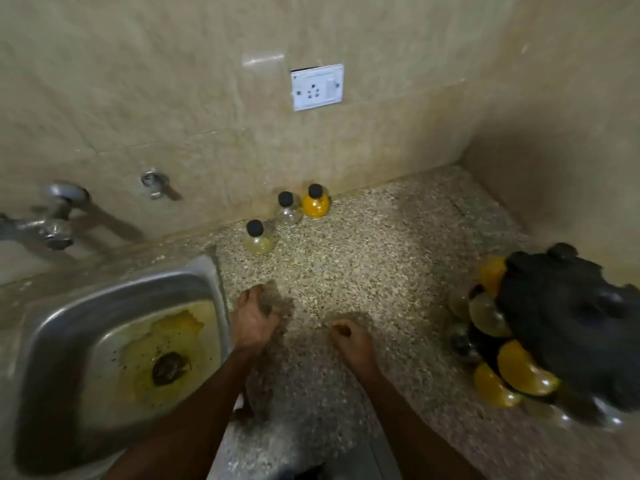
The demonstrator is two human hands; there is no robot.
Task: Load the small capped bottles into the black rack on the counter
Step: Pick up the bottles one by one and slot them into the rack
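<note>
Both hands, left hand [254, 318] and right hand [349, 336], are hovering, fingers seemingly curled, holding nothing; beyond the fingers are standing three small black-capped round bottles [258, 237], best gripped by the body, kept upright.

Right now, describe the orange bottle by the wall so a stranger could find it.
Start at the wall socket and drop to the counter. Three black-capped bottles stand there along the wall. The orange bottle is rightmost, touching the clear bottle; only it is filled bright orange.
</note>
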